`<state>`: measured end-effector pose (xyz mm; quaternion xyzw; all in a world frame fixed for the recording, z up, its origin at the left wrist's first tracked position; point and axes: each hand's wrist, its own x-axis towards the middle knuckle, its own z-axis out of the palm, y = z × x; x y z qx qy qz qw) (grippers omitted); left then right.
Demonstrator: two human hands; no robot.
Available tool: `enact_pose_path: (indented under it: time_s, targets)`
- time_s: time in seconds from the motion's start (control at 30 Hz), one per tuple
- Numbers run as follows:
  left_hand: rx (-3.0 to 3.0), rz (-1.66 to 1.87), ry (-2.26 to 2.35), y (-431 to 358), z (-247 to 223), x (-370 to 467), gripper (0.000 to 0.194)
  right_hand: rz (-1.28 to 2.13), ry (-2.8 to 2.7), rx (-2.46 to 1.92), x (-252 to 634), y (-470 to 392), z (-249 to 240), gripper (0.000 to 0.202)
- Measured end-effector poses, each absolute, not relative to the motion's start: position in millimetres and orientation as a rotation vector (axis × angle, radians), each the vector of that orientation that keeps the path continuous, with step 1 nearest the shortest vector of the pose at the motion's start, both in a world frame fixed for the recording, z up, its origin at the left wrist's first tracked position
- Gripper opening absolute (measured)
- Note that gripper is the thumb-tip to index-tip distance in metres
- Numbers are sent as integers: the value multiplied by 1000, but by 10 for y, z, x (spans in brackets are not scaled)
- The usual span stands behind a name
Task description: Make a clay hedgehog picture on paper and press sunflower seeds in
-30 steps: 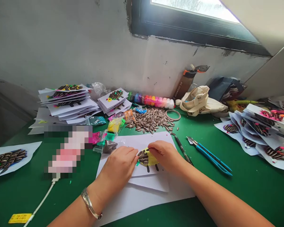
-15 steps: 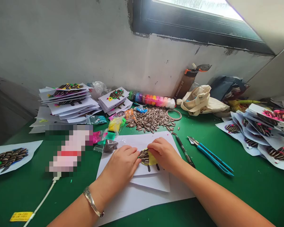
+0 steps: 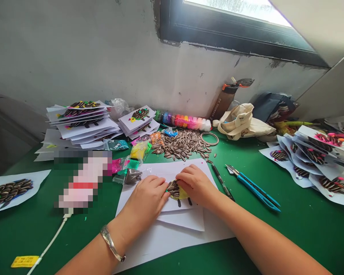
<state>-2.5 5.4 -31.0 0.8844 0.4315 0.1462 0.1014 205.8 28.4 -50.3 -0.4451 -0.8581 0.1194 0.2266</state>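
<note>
On a white card (image 3: 167, 207) is a yellow clay shape (image 3: 184, 194) with dark legs. Sunflower seeds (image 3: 173, 188) cover its left part in overlapping rows. My left hand (image 3: 147, 194) rests over the card's left side, thumb and curled fingers pressing at the edge of the seeded part. Over the shape's upper right, my right hand (image 3: 197, 185) is closed, with its fingertips pinched together against the clay beside the seeds. Whatever lies between those fingertips is hidden. Beneath the card lie another white card (image 3: 186, 220) and a large white sheet (image 3: 149, 244).
Behind the sheet lie a heap of sunflower seeds (image 3: 180, 144), a tape ring (image 3: 210, 139) and bagged clay (image 3: 139, 150). A pen (image 3: 222, 181) and a blue craft knife (image 3: 253, 191) lie right. Finished cards are stacked left (image 3: 83, 130) and right (image 3: 315, 156).
My right hand has shifted slightly left over the yellow clay, its fingertips nearer the seeds. My left hand stays in place on the card. The whole view has moved a little.
</note>
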Motion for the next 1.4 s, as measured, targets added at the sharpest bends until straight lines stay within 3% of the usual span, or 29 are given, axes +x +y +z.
enact_pose_path:
  time_s: [0.87,1.4]
  targets:
    - [2585,385,1288,48,-284,-7,19,358,-2216,-1342,2189,373,-498,17]
    - [2546,408,1295,20,-290,-25,17,97,-2269,-1582,2153,885,-543,19]
